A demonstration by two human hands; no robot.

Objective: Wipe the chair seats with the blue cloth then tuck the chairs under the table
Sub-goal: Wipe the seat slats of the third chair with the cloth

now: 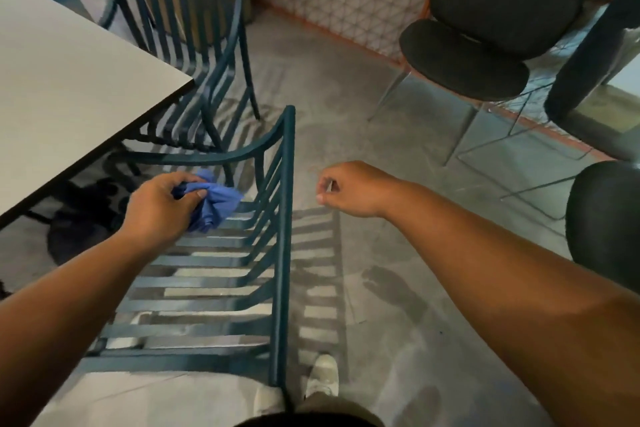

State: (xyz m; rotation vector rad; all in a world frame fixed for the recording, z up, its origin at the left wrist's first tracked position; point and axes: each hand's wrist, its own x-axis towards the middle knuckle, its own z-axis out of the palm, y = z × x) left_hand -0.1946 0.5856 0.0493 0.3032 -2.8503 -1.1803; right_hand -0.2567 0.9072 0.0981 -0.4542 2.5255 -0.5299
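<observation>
A teal metal chair with a slatted seat [207, 288] stands right below me, its backrest rail [285, 218] running along the right side. My left hand [159, 204] is closed around the crumpled blue cloth [214, 204] at the far end of that seat. My right hand [349, 189] hovers over the floor to the right of the backrest, fingers loosely curled, holding nothing. A second teal slatted chair [194, 45] sits farther away, partly under the white table [69, 80] at the left.
Black padded chairs [485, 28] stand at the upper right by a patterned wall, and another black seat [602, 225] is at the right edge. My shoe [322, 378] rests on the grey floor beside the chair leg.
</observation>
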